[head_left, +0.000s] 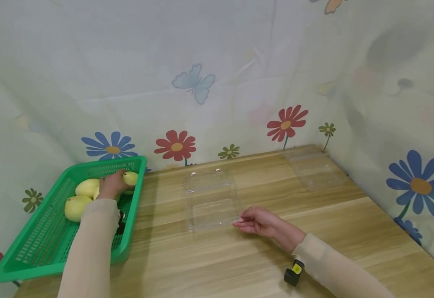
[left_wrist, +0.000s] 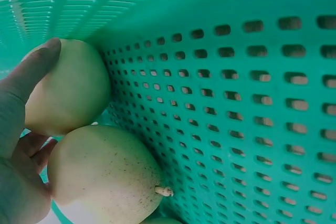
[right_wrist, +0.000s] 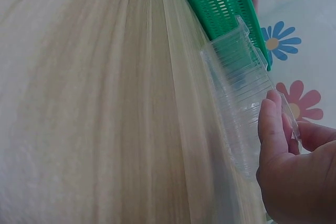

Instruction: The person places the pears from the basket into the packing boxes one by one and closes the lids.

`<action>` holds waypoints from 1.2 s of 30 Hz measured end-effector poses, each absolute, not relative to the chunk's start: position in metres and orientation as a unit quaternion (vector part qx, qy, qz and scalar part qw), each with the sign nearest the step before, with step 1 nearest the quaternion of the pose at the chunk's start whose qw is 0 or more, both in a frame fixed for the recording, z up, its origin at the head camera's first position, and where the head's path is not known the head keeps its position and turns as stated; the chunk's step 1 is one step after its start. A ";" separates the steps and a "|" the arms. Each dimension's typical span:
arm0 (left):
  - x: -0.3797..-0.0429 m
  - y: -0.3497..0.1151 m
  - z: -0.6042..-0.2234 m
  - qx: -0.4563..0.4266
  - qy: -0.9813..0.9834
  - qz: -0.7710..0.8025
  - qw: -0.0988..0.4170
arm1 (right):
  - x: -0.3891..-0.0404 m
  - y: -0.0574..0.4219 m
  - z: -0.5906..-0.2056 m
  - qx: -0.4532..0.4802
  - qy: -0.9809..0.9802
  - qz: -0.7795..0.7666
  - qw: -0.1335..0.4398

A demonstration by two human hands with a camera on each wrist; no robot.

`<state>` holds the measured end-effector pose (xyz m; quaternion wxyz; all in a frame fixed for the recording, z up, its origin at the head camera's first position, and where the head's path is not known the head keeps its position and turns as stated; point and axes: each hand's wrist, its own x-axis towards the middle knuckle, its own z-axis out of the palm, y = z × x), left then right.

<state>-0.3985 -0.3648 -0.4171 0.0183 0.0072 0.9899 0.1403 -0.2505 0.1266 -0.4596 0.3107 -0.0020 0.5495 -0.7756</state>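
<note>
My left hand [head_left: 112, 185] reaches into a green plastic basket [head_left: 139, 194] at the left of the table. In the left wrist view its thumb lies over the upper pear [left_wrist: 79, 93], with the fingers curled under it. Just below sits a second pale yellow-green pear [left_wrist: 105, 174], stem showing, close to the fingers. My right hand [head_left: 259, 223] pinches the near right corner of a clear plastic clamshell box [head_left: 213, 209], which stands with its lid raised toward the wall. Thumb and fingertips meet at its rim in the right wrist view.
More pears, one a yellow pear [head_left: 76, 208], lie in the basket by the left forearm. Another clear plastic box [head_left: 315, 171] stands at the back right of the wooden table [head_left: 187, 265]. A flowered cloth [head_left: 232, 116] hangs behind the table.
</note>
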 end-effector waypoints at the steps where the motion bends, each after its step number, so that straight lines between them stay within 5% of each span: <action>1: -0.397 -0.364 -0.417 0.008 0.990 0.139 0.013 | -0.250 0.127 -0.459 -0.001 0.550 -0.775 0.310; 19: -0.394 -0.361 -0.399 0.037 0.962 0.265 -0.051 | -0.251 0.125 -0.455 0.008 0.557 -0.772 0.306; 36: -0.385 -0.359 -0.385 -0.018 0.910 0.413 -0.037 | -0.252 0.126 -0.459 0.007 0.555 -0.772 0.310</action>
